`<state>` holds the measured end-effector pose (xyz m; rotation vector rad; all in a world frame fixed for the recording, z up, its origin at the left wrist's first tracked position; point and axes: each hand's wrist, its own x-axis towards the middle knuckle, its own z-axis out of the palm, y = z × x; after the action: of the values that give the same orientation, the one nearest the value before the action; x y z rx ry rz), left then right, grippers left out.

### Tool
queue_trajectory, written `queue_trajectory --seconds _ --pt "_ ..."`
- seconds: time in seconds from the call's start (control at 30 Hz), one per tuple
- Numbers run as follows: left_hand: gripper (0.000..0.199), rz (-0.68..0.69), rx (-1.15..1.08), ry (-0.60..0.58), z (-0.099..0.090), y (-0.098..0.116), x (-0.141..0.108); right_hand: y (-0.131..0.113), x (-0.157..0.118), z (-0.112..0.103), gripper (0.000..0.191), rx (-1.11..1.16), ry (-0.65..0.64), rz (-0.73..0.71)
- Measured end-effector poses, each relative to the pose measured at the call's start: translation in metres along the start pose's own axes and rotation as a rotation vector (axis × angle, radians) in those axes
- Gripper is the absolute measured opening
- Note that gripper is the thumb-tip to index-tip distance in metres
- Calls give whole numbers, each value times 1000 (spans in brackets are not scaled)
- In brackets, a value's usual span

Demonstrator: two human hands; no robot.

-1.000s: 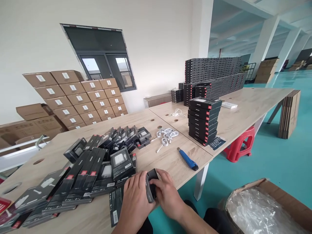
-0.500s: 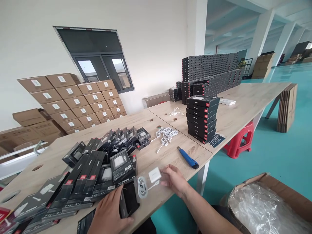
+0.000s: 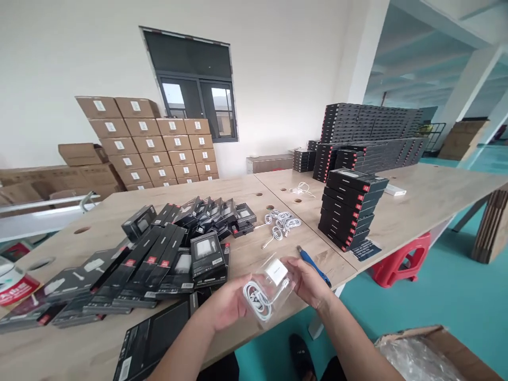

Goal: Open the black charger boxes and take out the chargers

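Observation:
A clear plastic tray (image 3: 271, 302) with a white charger (image 3: 277, 271) and a coiled white cable (image 3: 257, 299) is held between both hands above the table's front edge. My left hand (image 3: 228, 306) grips its left side, and my right hand (image 3: 307, 280) has closed on the right side beside the charger. Many black retail boxes (image 3: 137, 264) lie piled to the left, some showing a charger through a window. Beyond the hands are loose white cables (image 3: 281, 225) and a blue cutter (image 3: 315, 267), partly behind my right hand.
A stack of black boxes (image 3: 349, 209) stands right of the cables, with long rows (image 3: 377, 127) behind. A red stool (image 3: 405, 264) is under the table. An open carton of plastic (image 3: 420, 357) sits lower right; a bottle (image 3: 16, 286) stands far left.
My left hand has let go of the black box and now holds the clear tray. The tray is tilted towards the camera in both hands. The view has shifted left.

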<state>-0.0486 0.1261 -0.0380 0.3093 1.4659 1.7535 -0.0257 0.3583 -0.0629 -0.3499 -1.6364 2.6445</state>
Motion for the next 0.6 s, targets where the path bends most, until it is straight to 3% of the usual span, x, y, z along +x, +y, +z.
queue_trajectory --seconds 0.07,0.2,0.3,0.4,0.5,0.6 --pt "59 -23 -166 -170 3 -7 18 -6 2 -3 35 -122 36 -65" --pt "39 118 -289 -133 7 -25 39 -8 -8 -8 30 -488 132 -345" --pt "33 224 -357 -55 7 -34 45 3 -23 -3 16 -1066 -86 -607" --pt "32 268 -388 -8 5 -38 45 22 -35 8 16 -1439 -244 -698" --pt "29 260 -405 23 3 -39 46 38 -36 17 12 -1530 -208 -733" --pt "30 248 -429 55 3 -43 50 45 -29 17 11 -1379 -148 -700"
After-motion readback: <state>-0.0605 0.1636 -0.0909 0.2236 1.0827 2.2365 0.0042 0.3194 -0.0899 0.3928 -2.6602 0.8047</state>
